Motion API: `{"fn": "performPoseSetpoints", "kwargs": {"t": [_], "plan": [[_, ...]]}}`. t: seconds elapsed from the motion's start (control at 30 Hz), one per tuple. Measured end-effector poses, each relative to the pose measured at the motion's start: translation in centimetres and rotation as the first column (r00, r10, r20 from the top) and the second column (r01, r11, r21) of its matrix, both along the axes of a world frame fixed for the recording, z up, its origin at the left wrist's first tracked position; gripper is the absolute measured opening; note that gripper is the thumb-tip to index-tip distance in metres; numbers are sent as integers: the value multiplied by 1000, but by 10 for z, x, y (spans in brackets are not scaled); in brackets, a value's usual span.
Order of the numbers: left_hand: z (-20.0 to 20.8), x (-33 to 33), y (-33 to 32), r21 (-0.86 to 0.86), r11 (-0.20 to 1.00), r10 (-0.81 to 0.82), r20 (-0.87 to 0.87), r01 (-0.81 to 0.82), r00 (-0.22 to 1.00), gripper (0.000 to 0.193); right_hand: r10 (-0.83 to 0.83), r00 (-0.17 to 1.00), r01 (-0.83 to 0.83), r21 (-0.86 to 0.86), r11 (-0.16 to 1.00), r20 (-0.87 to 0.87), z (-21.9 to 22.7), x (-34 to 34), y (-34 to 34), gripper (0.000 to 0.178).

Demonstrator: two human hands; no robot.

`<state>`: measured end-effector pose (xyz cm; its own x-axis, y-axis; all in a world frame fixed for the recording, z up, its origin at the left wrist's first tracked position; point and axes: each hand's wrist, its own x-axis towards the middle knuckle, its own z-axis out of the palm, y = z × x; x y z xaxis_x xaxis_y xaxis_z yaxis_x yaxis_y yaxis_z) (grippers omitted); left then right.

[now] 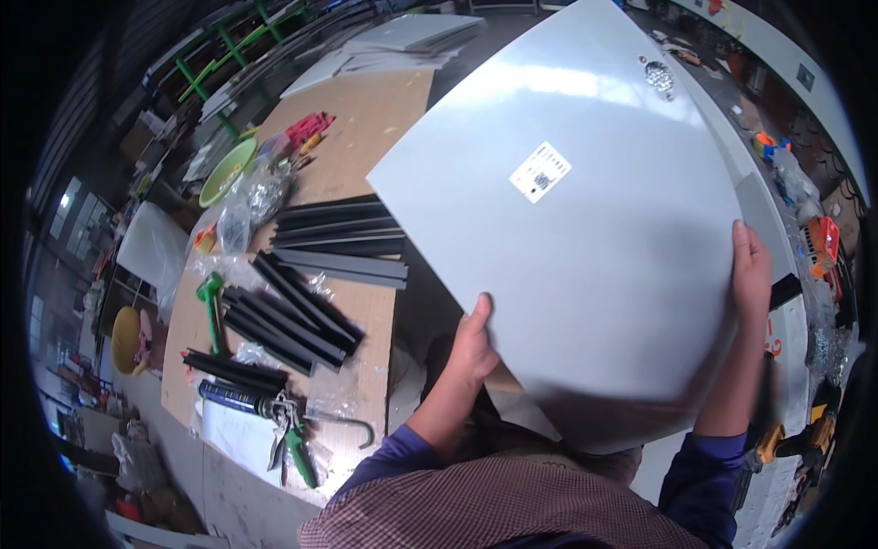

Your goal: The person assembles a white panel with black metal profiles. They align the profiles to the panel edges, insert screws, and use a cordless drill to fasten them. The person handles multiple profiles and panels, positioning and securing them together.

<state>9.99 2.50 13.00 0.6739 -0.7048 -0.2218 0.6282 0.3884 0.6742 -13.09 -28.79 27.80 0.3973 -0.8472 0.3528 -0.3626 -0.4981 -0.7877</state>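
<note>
A large, flat grey panel (631, 247) is held up in front of me, tilted, with its smooth face toward me. It carries a white label (540, 172) near its middle and a round silver fitting (658, 76) close to the far right edge. My left hand (474, 343) grips the panel's left edge, thumb on the face and fingers hidden behind. On the right edge, my right hand (752, 274) is closed with its underside partly hidden.
On the wooden table (366, 137) at left lie black and grey profile strips (338, 229), a green-handled caulking gun (291, 435), a green mallet (210, 306) and a light green basin (229, 172). Stacked panels (412, 35) lie at the far end. Yellow-black power drills (819, 435) lie at right.
</note>
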Motion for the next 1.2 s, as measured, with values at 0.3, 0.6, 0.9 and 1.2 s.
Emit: {"fn": "performPoseSetpoints", "kwargs": {"t": [0.3, 0.6, 0.9, 1.2], "plan": [[-17, -2, 6, 2, 1000, -16, -116, 17, 993, 77, -130, 969, 98, -156, 983, -209, -30, 6, -3, 50], [-29, 5, 18, 2, 997, 77, -62, -77, 995, 68, 285, 900, -142, -396, 907, 330, -1, -19, 109, 29], [-34, 5, 16, 34, 997, 66, 21, -66, 998, 69, 631, -547, -713, -701, -5, 551, 97, 2, 205, 20], [-16, -7, 22, 43, 994, 99, 55, -102, 994, 71, 524, -683, -620, -783, -48, 508, 109, 12, 212, 20]]}}
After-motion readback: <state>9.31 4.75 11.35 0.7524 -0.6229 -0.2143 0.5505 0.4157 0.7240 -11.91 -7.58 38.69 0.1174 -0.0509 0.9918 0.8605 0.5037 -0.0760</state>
